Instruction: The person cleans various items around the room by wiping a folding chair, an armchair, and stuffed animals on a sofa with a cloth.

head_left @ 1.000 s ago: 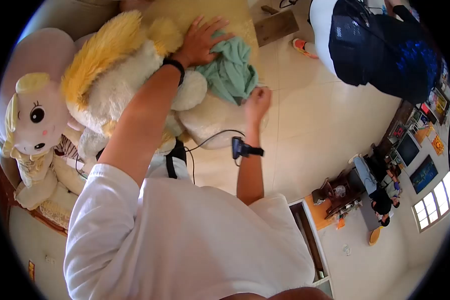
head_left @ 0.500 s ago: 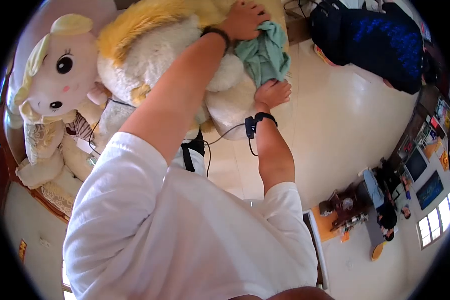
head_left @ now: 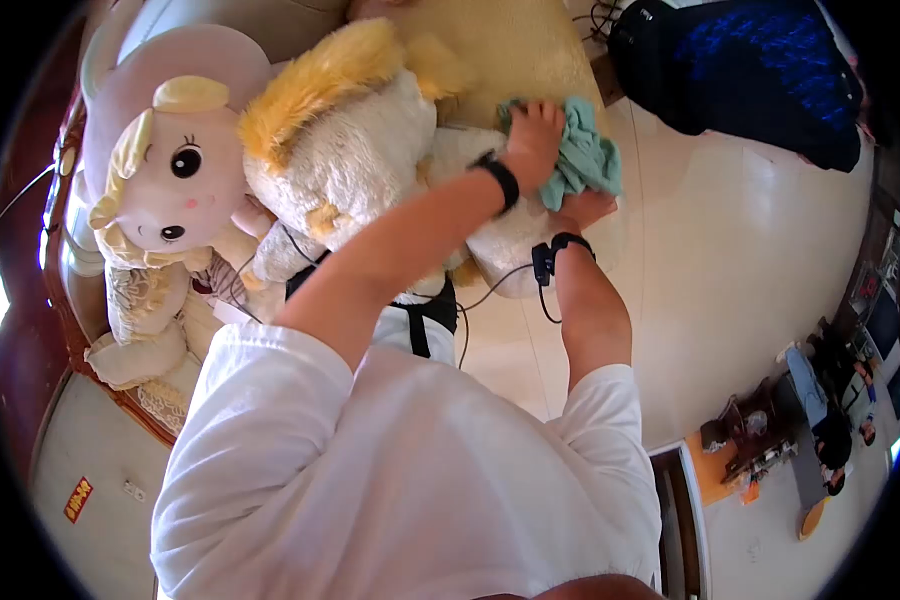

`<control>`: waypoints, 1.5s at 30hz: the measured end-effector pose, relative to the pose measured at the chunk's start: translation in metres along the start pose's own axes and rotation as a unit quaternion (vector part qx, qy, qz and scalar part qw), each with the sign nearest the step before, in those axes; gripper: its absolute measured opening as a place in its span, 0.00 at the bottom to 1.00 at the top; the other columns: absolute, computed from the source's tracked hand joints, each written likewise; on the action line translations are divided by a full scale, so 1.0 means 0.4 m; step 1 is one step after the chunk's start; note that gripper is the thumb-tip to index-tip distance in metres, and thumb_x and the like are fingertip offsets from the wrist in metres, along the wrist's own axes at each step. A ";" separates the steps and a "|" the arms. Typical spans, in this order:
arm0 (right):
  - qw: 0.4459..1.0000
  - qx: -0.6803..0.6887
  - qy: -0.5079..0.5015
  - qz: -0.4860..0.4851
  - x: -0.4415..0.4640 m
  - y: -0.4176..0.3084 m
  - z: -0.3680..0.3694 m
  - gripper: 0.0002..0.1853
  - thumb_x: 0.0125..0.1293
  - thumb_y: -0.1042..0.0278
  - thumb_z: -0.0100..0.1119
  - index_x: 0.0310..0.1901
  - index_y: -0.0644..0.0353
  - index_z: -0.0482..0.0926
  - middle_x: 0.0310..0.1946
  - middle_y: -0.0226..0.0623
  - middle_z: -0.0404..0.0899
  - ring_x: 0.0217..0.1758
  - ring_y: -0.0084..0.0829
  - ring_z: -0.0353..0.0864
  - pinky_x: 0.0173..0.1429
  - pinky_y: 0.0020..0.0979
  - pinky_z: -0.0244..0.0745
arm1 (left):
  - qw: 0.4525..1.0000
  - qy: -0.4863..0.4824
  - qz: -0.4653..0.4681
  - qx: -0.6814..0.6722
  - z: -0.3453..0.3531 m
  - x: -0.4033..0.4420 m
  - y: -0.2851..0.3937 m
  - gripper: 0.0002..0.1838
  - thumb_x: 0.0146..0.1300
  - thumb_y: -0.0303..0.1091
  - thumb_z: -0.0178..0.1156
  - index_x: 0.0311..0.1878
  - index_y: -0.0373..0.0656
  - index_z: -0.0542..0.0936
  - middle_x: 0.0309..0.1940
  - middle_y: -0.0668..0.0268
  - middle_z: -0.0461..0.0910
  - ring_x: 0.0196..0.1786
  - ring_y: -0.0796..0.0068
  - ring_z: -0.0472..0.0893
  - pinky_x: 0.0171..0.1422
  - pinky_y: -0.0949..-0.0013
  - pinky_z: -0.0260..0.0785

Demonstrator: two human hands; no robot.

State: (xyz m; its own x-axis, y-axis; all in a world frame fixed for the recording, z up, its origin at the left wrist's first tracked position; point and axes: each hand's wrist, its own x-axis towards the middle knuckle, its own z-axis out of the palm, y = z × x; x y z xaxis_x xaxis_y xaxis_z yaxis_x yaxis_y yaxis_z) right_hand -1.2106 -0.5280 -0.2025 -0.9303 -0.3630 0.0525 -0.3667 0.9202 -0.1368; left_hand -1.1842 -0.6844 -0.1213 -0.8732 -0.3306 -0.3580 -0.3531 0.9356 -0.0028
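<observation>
A crumpled green cloth (head_left: pixel 590 150) is bunched up near the edge of a pale yellow furry surface. My left hand (head_left: pixel 536 140) grips its left side, fingers curled over the folds. At the cloth's lower end, my right hand (head_left: pixel 585 208) holds the fabric; some of its fingers are hidden beneath it. A black band circles each wrist, and a small dark device with a cable is on the right one. Left of my hands lies a large white and orange plush toy (head_left: pixel 345 150), partly covered by my left forearm.
A big pink plush doll (head_left: pixel 185 175) leans against the sofa at left. The yellow furry cover (head_left: pixel 515 50) extends toward the back. On the tiled floor (head_left: pixel 710 260) at right, a dark blue item (head_left: pixel 750 80) stands near the top. Loose cables cross my lap. People sit far off at lower right.
My left hand has come nearer to me and closer to my right hand. The cloth is now bunched more compactly between them. The camera view has shifted, moving everything rightward and down.
</observation>
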 end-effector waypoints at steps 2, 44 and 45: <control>1.000 -0.005 -0.006 0.001 -0.012 0.068 0.101 0.35 0.48 0.41 0.67 0.56 0.51 0.74 0.60 0.36 0.73 0.60 0.40 0.68 0.59 0.41 0.58 | 0.999 0.016 -0.027 -0.012 0.014 -0.039 0.046 0.37 0.60 0.41 0.59 0.69 0.35 0.61 0.59 0.48 0.69 0.61 0.48 0.69 0.64 0.45 0.61; 0.899 0.380 -0.135 -0.169 -0.112 -0.222 -0.197 0.23 0.70 0.49 0.50 0.57 0.54 0.77 0.58 0.43 0.71 0.54 0.33 0.73 0.55 0.36 0.71 | 0.974 -0.081 0.011 -0.211 0.081 -0.330 -0.191 0.36 0.58 0.43 0.60 0.69 0.41 0.67 0.73 0.45 0.56 0.74 0.45 0.59 0.77 0.53 0.50; 0.891 0.366 -0.177 -0.203 -0.139 -0.242 -0.148 0.23 0.70 0.51 0.51 0.61 0.51 0.75 0.64 0.44 0.64 0.62 0.39 0.67 0.62 0.41 0.65 | 0.982 -0.080 0.054 -0.161 0.074 -0.359 -0.184 0.36 0.58 0.44 0.61 0.69 0.40 0.67 0.73 0.45 0.56 0.76 0.45 0.55 0.78 0.53 0.49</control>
State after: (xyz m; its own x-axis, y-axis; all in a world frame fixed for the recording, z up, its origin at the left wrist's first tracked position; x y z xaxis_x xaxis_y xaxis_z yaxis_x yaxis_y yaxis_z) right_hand -1.1235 -0.5882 -0.1335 -0.6144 -0.7872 -0.0535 -0.4537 0.4080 -0.7923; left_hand -1.0229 -0.7019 -0.0975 -0.8564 -0.1832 -0.4828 -0.3715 0.8680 0.3296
